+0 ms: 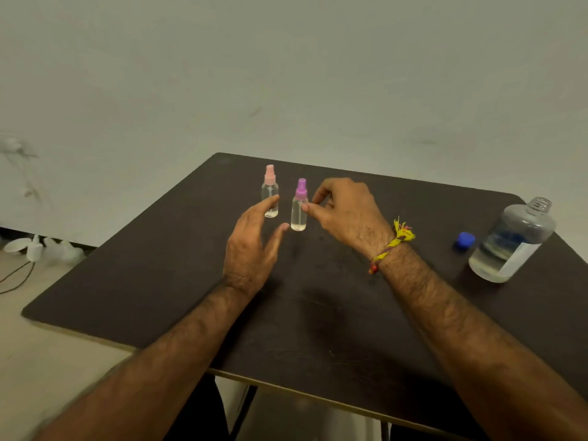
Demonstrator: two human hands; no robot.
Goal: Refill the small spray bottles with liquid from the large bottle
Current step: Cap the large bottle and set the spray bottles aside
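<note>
Two small clear spray bottles stand upright on the dark table (159, 281): one with a pink cap (270, 194) at the back, one with a purple cap (299, 206) just in front and to its right. My left hand (251, 246) hovers to the left of the purple-capped bottle with fingers relaxed, holding nothing. My right hand (343, 211) is at that bottle's right side, fingers loosely curled, a fingertip touching its shoulder. The large clear bottle (512, 240) stands uncapped at the table's right, partly filled with liquid. Its blue cap (464, 240) lies just left of it.
A pale wall rises behind the table. On the floor at the left lie white objects (35, 248) and a dark cable (19, 275). The table's near edge runs diagonally across the lower frame.
</note>
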